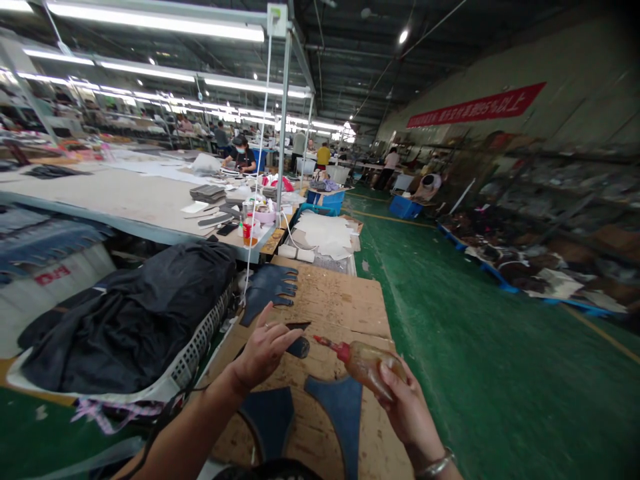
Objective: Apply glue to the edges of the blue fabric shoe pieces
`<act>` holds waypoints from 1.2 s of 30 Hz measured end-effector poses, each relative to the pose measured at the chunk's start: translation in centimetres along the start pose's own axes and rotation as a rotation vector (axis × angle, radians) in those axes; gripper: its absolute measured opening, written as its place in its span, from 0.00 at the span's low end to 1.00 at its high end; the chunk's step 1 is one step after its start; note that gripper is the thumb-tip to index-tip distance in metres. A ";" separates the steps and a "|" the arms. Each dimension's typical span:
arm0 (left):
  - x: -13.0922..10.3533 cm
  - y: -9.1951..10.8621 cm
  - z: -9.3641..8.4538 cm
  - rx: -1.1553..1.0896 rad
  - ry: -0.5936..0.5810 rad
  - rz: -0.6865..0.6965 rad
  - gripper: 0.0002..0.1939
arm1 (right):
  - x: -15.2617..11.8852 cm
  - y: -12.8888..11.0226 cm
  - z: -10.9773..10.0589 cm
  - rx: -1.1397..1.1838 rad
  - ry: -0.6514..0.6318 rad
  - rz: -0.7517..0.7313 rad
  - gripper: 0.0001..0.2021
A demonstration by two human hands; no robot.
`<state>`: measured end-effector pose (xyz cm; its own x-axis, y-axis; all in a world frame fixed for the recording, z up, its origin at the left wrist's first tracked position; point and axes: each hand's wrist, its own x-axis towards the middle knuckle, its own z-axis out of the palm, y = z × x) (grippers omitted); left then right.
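In my right hand (400, 393) is a soft bottle (373, 370) of amber liquid, its red nozzle tilted up and left. My left hand (267, 347) holds a dark blue piece (299, 347) above the cardboard (350, 300); index and outer fingers stick out, and the thumb is hidden. The nozzle tip is just right of that piece, apart from it. Past my left hand lies a blue piece with finger-like strips (270, 288). Nearer me are two more blue pieces, one on the left (273, 417) and a curved one on the right (343, 413).
At the left, a white basket (200, 340) holds black cloth (135, 320). A long worktable (125, 203) carries a red-labelled jar (249, 229) and stacked pieces. A white cord (265, 120) hangs beside a metal post. Several people work farther back. Green floor (450, 347) lies right.
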<state>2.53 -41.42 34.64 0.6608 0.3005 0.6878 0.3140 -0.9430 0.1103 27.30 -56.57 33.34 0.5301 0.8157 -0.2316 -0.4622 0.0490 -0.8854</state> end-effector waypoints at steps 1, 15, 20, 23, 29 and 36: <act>-0.1 0.0 0.0 0.003 0.003 0.006 0.20 | 0.1 0.1 0.0 -0.002 0.013 -0.001 0.27; -0.6 -0.2 0.4 0.013 -0.037 0.022 0.21 | -0.9 1.5 -0.1 0.063 -0.143 0.166 0.22; -0.7 0.1 0.4 0.011 -0.011 0.041 0.18 | 0.0 2.0 0.0 0.008 -0.015 0.161 0.18; -0.9 -0.1 0.5 -0.008 -0.010 0.047 0.18 | -0.6 2.0 0.5 0.030 -0.037 0.225 0.19; -1.7 -0.8 0.5 0.026 -0.027 0.048 0.17 | -1.0 2.1 0.6 0.019 -0.025 0.182 0.22; -2.1 -1.0 0.3 0.039 -0.037 0.037 0.18 | -0.2 2.7 0.9 -0.008 0.014 0.152 0.17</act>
<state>1.06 -41.07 32.89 0.6968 0.2717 0.6638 0.3152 -0.9473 0.0569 25.36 -56.05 31.39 0.4643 0.8053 -0.3686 -0.5322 -0.0790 -0.8429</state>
